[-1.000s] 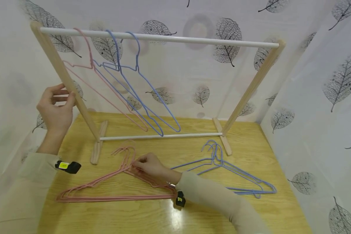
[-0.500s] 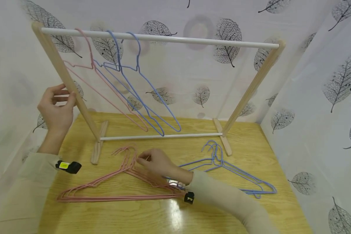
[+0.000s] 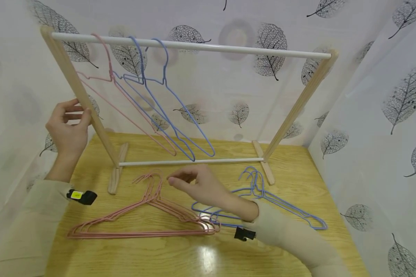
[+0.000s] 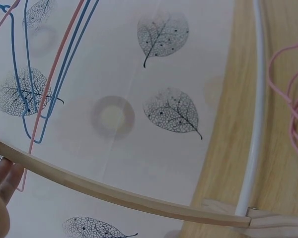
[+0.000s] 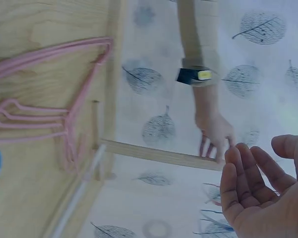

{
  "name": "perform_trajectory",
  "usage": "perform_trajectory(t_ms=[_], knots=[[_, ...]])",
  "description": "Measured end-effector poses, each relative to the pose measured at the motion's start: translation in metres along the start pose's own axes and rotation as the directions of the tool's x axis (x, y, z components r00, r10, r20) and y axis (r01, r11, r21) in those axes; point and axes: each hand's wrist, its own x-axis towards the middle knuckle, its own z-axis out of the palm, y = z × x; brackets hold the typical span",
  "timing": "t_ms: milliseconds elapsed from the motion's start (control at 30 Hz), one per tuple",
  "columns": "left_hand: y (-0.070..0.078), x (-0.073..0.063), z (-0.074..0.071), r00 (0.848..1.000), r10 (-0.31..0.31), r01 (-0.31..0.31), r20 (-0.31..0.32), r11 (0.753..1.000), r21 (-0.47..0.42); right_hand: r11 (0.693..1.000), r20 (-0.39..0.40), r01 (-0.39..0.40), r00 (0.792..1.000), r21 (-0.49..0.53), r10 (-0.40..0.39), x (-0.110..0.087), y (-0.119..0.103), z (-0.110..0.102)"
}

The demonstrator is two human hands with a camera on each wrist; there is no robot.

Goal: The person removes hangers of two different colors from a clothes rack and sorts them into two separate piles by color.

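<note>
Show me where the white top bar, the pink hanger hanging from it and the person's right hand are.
White top bar [image 3: 208, 47]: head view, bare middle stretch.
Hanging pink hanger [image 3: 111, 75]: head view, neck below the hook.
Right hand [image 3: 208, 187]: head view, just behind the thumb.

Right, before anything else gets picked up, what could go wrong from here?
The pink hangers on the table lie overlapped, their right ends overlapping the blue hangers beside them, so lifting one might drag others. The hung blue hangers look crossed in the head view and could catch on each other if nudged. The left hand grips the wooden upright; a tug there might tip the rack.
</note>
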Motion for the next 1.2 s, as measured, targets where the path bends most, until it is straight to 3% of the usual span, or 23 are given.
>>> perform_trajectory(t_ms=[133,433,533,733,1033,1200], knots=[[0.0,0.001,0.001,1.0,0.004,-0.004,-0.003,1.0,-0.004,0.997,-0.037,0.059,0.998,0.054,-0.057,0.002,-0.014,-0.019],[0.001,0.001,0.001,1.0,-0.004,0.004,0.0,1.0,-0.004,0.995,-0.163,0.087,0.984,0.054,-0.078,0.021,-0.035,-0.06],[0.001,0.001,0.001,1.0,-0.008,0.008,-0.002,1.0,-0.003,0.989,-0.229,0.138,0.965,0.045,-0.124,0.036,-0.039,-0.071],[0.002,0.001,0.001,1.0,-0.015,0.016,-0.002,1.0,0.009,0.978,-0.368,0.206,0.908,-0.021,-0.199,0.071,-0.038,-0.09],[0.002,0.001,0.002,1.0,-0.008,0.008,-0.01,1.0,0.007,0.989,-0.439,0.139,0.886,-0.05,-0.147,0.126,-0.027,-0.099],[0.002,-0.001,0.001,1.0,-0.03,0.03,-0.008,0.999,0.014,0.989,-0.429,0.096,0.893,-0.116,-0.137,0.149,-0.022,-0.096]])
